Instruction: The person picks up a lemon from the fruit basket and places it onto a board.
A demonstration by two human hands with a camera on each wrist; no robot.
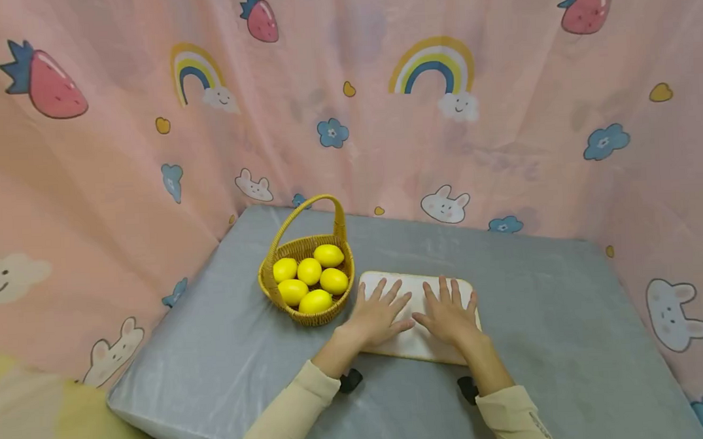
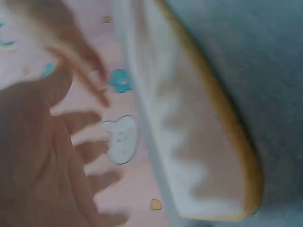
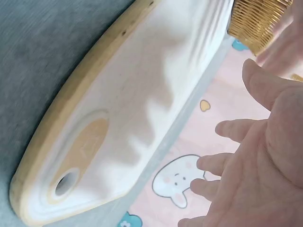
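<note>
A white cutting board (image 1: 416,346) with a tan edge lies flat on the grey padded surface. Above its left half my left hand (image 1: 375,317) is spread, palm down, fingers straight. Over the right half, my right hand (image 1: 452,316) is spread likewise, thumbs pointing towards each other. Both wrist views show a gap between palms and board, with finger shadows falling on the white face. An oval tan inset with a hole (image 3: 67,183) marks one end of the board in the right wrist view. Neither hand holds anything.
Left of the board stands a yellow woven basket (image 1: 317,318) with a tall handle, holding several yellow lemons (image 1: 309,272). A pink patterned curtain (image 1: 373,166) surrounds the grey padded surface (image 1: 543,303). Black straps (image 1: 351,380) show below the wrists.
</note>
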